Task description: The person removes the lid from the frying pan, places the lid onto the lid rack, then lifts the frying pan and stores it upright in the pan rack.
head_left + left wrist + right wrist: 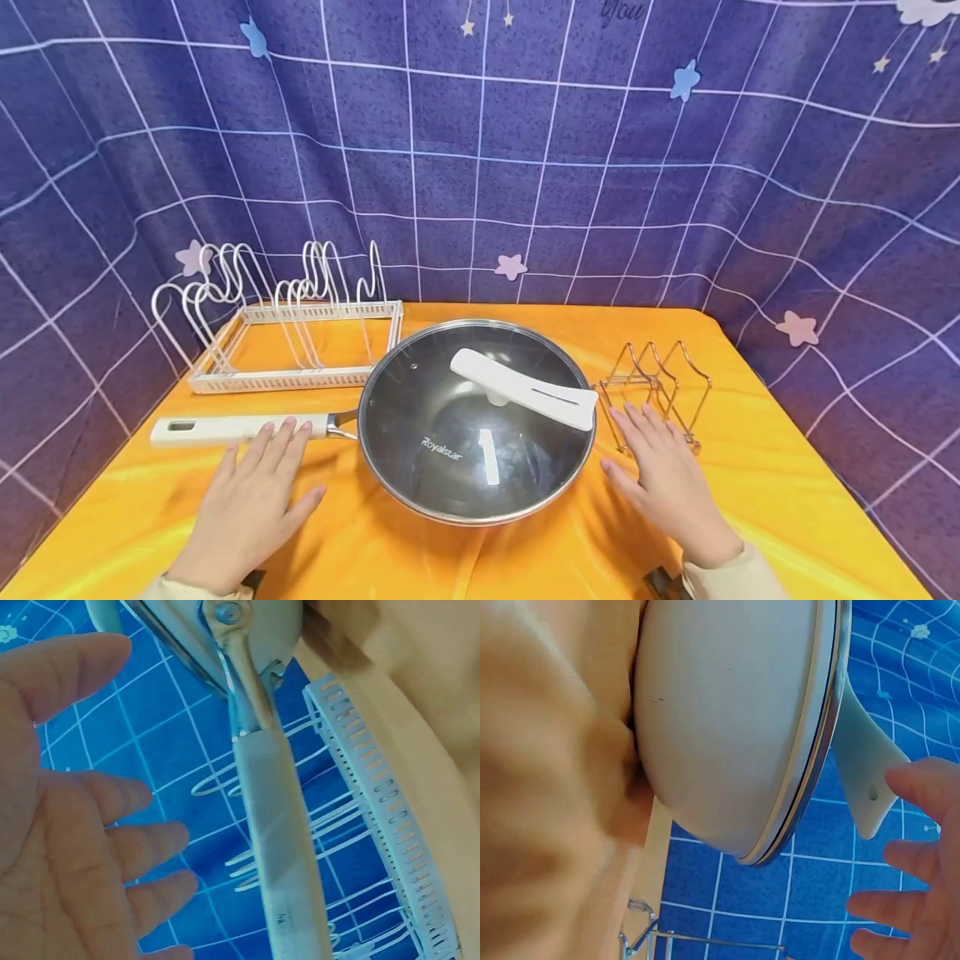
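A wok with a white body (720, 712) and a glass lid (450, 417) stands mid-table, its white handle (225, 428) pointing left. Across the lid lies a long white lid handle (525, 388). My left hand (251, 500) is spread palm down at the near side of the wok handle; in the left wrist view its fingers (150, 851) are apart from the handle (281, 840). On the other side, my right hand (667, 479) is spread between the wok and a small copper-coloured wire rack (656, 379), holding nothing. Whether its fingertips touch the rack cannot be told.
A white rack (285, 381) with several upright wire loops stands at the back left, behind the wok handle. Yellow cloth (465, 558) covers the table. A blue curtain (450, 192) with white grid lines and stars hangs behind and at both sides.
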A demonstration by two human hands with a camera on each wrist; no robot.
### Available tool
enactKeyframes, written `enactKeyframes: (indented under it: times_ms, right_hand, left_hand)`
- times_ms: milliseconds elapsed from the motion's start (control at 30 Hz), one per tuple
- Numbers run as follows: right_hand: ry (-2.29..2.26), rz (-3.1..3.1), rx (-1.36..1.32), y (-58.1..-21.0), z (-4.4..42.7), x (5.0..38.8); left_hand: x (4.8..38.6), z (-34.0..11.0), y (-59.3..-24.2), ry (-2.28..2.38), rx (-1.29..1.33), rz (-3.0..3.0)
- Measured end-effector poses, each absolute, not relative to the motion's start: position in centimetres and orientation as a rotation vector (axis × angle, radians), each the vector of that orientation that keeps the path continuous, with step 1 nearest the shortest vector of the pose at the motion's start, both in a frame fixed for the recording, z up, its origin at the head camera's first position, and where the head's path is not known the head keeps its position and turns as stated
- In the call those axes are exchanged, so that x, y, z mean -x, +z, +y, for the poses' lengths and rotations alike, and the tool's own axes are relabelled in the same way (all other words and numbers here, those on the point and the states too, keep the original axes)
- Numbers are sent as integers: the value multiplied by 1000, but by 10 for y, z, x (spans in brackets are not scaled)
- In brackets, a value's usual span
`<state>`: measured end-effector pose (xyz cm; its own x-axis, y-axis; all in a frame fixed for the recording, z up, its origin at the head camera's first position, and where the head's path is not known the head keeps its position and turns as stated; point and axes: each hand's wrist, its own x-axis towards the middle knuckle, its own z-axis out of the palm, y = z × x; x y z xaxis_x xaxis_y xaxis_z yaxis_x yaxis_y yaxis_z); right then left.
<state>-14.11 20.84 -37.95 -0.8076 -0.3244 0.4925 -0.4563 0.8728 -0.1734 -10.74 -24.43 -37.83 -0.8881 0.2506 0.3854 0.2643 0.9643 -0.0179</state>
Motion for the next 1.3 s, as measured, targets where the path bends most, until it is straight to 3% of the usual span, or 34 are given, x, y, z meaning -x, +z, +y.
enactKeyframes:
  times_ms: [433, 1300]
  right_hand:
    - [409, -2501, -625, -366, 197, 148]
    - [463, -2575, -729, -341, 170, 180]
  left_hand:
    - [125, -275, -396, -143, 387, -2708]
    - [134, -297, -387, -21, 414, -2768]
